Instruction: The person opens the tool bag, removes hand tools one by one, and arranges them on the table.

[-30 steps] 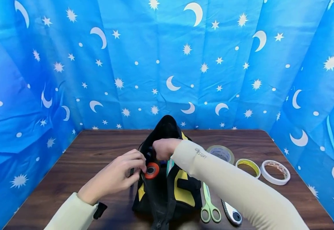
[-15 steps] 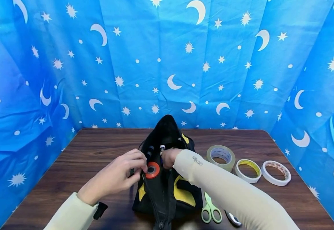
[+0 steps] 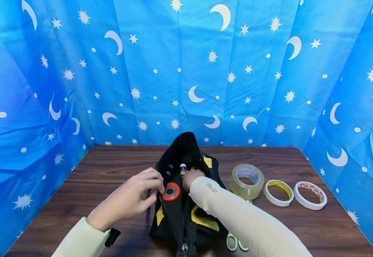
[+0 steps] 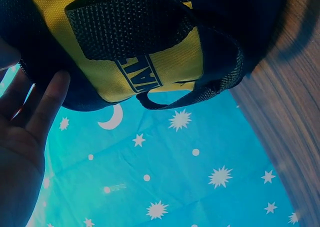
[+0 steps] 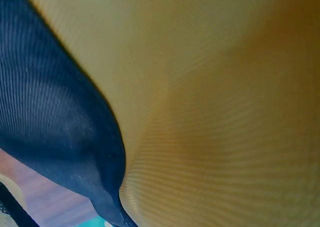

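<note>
A black and yellow tool bag (image 3: 202,223) stands unzipped on the table, its opening facing up. At the left rim of the opening, my left hand (image 3: 135,194) pinches the fabric between thumb and fingers. The left wrist view shows that hand (image 4: 30,112) at the bag's dark edge, beside a webbing strap (image 4: 125,27). My right hand (image 3: 191,177) reaches down inside the bag at the right, its fingers hidden; I cannot tell what it holds. Next to it stands a white-capped tube (image 3: 182,169). An orange disc with a grey centre (image 3: 171,191) and a dark cylinder (image 3: 168,172) lie inside at the left.
Right of the bag are a roll of clear packing tape (image 3: 247,181), a narrow roll with a yellow core (image 3: 279,193) and a white tape roll (image 3: 310,195). Green-handled scissors (image 3: 232,242) lie partly under my right sleeve. Blue patterned cloth (image 3: 186,71) encloses the table (image 3: 119,160).
My right hand has shifted right and deeper within the bag, uncovering the white-capped tube. My right sleeve now hides the cutter and shows the clear tape roll. The left hand has stayed put.
</note>
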### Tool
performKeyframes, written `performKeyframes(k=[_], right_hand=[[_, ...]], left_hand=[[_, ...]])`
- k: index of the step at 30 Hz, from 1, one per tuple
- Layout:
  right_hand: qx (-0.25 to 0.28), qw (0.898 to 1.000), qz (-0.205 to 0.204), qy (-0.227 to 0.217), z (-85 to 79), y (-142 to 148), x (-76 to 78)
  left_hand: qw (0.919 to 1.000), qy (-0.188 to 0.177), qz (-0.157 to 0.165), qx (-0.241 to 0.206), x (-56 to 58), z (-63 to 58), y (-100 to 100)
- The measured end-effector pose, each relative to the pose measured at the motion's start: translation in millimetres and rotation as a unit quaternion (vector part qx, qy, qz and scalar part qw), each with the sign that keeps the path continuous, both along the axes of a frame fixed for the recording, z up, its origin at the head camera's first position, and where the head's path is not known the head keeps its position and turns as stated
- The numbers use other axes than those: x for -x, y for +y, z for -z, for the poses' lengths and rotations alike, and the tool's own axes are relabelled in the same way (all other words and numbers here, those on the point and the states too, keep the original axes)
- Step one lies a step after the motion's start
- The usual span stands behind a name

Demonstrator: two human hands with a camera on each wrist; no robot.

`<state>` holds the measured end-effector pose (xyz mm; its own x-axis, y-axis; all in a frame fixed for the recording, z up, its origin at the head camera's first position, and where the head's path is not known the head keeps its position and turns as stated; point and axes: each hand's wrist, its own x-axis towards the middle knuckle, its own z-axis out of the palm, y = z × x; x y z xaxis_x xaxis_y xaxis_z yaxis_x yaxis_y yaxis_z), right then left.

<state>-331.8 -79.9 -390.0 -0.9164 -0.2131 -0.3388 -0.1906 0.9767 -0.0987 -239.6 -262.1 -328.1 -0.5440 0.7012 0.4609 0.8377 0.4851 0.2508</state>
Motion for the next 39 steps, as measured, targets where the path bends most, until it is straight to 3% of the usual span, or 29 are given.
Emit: performKeyframes(k=[9,17,27,31,39], right_hand=[[0.0,0.999,0.049,0.0,20.5,-2,10.0],[0.004,0.998,0.049,0.034,15.0,3,10.5],[0.041,0.993,0.009,0.114,-30.4,13,-10.7],[0.095,0.989,-0.007,0.114,-53.7,19,-21.1],[0.137,0.983,0.002,0.122,-102.2,37,-49.4]], left_hand=[[0.9999,0.008,-0.01,0.003,-0.1,0.1,-3],[1.0,0.005,0.0,-0.001,0.3,-0.9,2],[1.0,0.003,-0.001,0.005,0.1,-0.1,7],[0.9999,0.007,-0.005,0.01,1.3,0.9,10],[1.0,0.004,0.001,0.007,2.0,2.2,14]])
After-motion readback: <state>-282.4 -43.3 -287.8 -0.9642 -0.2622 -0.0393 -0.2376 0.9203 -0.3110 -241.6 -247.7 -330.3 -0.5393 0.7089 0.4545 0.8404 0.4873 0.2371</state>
